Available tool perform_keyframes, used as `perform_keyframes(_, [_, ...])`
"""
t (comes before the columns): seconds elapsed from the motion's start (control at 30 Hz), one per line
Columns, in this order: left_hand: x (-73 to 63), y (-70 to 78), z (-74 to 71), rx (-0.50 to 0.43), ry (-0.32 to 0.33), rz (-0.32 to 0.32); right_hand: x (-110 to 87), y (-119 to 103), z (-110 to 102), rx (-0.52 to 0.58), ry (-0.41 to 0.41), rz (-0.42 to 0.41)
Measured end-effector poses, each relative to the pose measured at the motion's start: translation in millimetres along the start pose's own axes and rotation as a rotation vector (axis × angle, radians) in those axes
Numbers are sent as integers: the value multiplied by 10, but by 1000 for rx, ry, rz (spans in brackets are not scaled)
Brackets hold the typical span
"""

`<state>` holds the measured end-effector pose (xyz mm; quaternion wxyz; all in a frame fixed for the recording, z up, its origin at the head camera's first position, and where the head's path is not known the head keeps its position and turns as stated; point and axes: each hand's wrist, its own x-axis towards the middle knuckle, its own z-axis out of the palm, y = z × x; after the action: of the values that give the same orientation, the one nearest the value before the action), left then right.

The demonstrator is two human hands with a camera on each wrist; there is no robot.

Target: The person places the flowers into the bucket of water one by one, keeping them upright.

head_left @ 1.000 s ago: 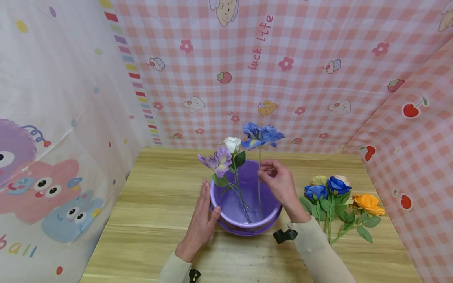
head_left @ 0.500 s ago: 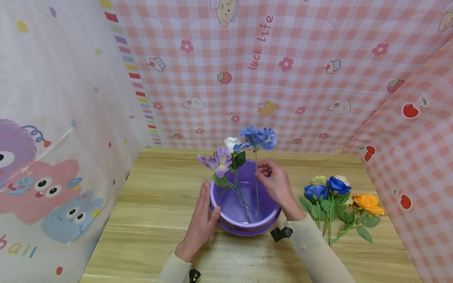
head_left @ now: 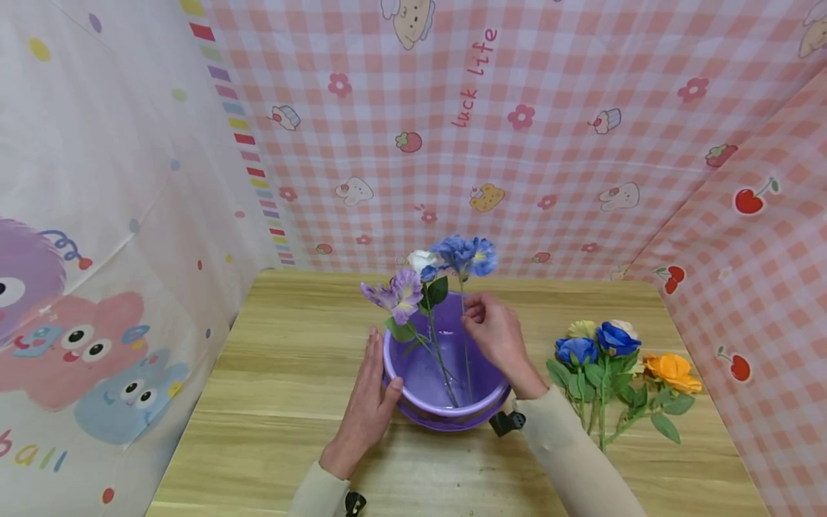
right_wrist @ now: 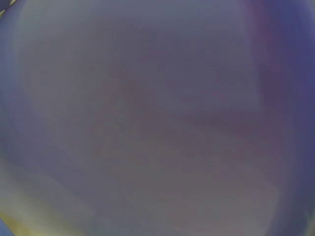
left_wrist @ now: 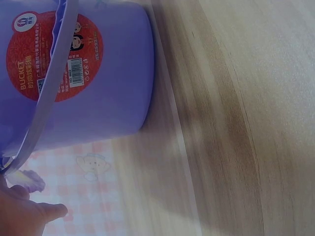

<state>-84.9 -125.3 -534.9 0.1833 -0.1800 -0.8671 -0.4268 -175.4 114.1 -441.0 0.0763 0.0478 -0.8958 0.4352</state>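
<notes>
My right hand (head_left: 496, 332) pinches the green stem of a blue iris (head_left: 461, 255) over a purple bucket (head_left: 395, 384), and the stem's lower end reaches down inside. A purple iris (head_left: 398, 296) and a white rose (head_left: 421, 261) lean in the same bucket, the white rose partly behind the blue petals. My left hand (head_left: 370, 393) rests with straight fingers against the bucket's left side. In the left wrist view, the bucket wall (left_wrist: 118, 69) carries a round red label (left_wrist: 54, 54) and a hanging handle (left_wrist: 47, 98). The right wrist view is filled by a blurred purple surface.
To the right on the wooden table (head_left: 278, 345) lies a bunch of flowers: blue roses (head_left: 619, 338), an orange flower (head_left: 673, 373) and a pale yellow one (head_left: 583, 329), with leafy stems. A pink checked cloth (head_left: 568, 158) hangs behind, and a white printed cloth (head_left: 129, 179) at left.
My right hand has moved a little left with the blue iris, whose bloom has turned and now overlaps the white rose. My left hand stays at the bucket's side.
</notes>
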Motion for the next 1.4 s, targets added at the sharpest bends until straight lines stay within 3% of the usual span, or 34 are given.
perform_keyframes(0.27, [-1,0,-2,3,-12,-15,-23,7,-19,-59,-59,-48])
perform_keyframes(0.4, [-3,-6,-6,0,-21,-27,-112,25,-52,-29,-46,-86])
perform_keyframes(0.7, [-4,13,-5,5,-40,-63,-400,171,-211,243,72,-130])
perform_keyframes(0.97, [1,18,4,-11,-39,-73,-621,392,-423,376,227,-196])
perform_keyframes(1.07, [4,21,1,-8,-36,-70,-701,514,-534,388,265,-158])
perform_keyframes(1.4, [13,36,5,1,-37,-76,-957,1094,-999,348,317,106])
